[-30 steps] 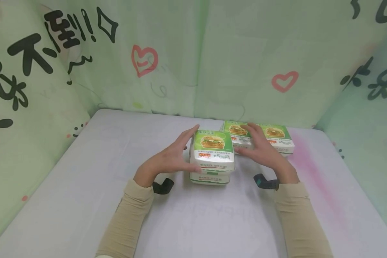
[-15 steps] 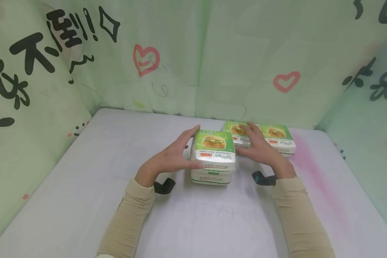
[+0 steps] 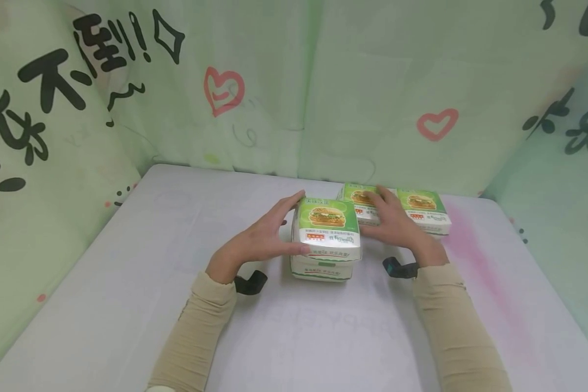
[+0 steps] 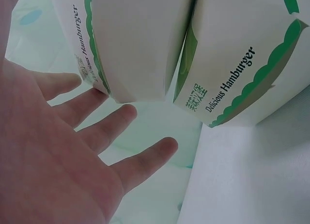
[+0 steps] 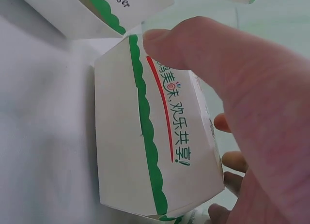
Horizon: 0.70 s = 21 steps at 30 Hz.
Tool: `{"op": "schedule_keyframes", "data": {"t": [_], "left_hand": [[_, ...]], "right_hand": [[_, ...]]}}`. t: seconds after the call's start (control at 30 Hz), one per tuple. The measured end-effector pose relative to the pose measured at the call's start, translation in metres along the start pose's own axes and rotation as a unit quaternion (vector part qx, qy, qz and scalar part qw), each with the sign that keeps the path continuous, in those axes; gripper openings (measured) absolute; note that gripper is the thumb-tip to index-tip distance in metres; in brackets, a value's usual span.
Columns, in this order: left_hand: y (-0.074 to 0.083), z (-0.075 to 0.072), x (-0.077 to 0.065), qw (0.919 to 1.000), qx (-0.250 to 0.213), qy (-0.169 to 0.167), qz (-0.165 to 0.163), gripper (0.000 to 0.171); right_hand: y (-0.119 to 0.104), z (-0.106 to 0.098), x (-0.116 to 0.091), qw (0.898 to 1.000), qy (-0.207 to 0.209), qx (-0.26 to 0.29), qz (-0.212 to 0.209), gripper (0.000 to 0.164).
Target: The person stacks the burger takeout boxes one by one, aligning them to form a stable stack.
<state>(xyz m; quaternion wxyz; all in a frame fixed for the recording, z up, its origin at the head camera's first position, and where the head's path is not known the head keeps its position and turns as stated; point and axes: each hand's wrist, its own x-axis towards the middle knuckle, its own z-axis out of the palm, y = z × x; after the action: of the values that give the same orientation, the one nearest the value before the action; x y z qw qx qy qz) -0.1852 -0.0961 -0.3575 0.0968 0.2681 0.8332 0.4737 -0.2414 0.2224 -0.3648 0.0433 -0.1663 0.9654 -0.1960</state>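
At centre frame on the white table: top burger box stacked on a lower box. Left hand flat against its left side, fingers straight; right hand open at its right side, thumb touching the edge. Press evenly from both sides — keep edges flush, avoid crushing thin card. Two more boxes just behind, right of centre.

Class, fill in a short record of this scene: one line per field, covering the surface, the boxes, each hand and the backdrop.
surface: white table
stack: top burger box on bottom burger box
other boxes: two burger boxes side by side behind the stack
left hand: straight fingers against the top box's left side
right hand: flat fingers at its right side
backdrop: green cloth with hearts
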Motion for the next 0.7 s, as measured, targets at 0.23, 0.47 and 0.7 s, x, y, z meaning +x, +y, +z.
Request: {"op": "schedule_keyframes", "data": {"t": [0.23, 0.47, 0.7], "left_hand": [[0.0002, 0.0001, -0.0002, 1.0, 0.003, -0.001, -0.002, 0.107], [-0.0012, 0.0008, 0.0003, 1.0, 0.0, -0.003, -0.002, 0.107], [-0.0018, 0.0007, 0.0002, 1.0, 0.004, -0.002, 0.0, 0.107]], "right_hand": [[0.0031, -0.0032, 0.003, 1.0, -0.022, -0.007, 0.008, 0.091], [0.0025, -0.0052, 0.0036, 0.999, -0.021, -0.021, 0.011, 0.092], [0.0026, -0.0063, 0.0051, 0.999, -0.016, -0.032, 0.007, 0.091]]}}
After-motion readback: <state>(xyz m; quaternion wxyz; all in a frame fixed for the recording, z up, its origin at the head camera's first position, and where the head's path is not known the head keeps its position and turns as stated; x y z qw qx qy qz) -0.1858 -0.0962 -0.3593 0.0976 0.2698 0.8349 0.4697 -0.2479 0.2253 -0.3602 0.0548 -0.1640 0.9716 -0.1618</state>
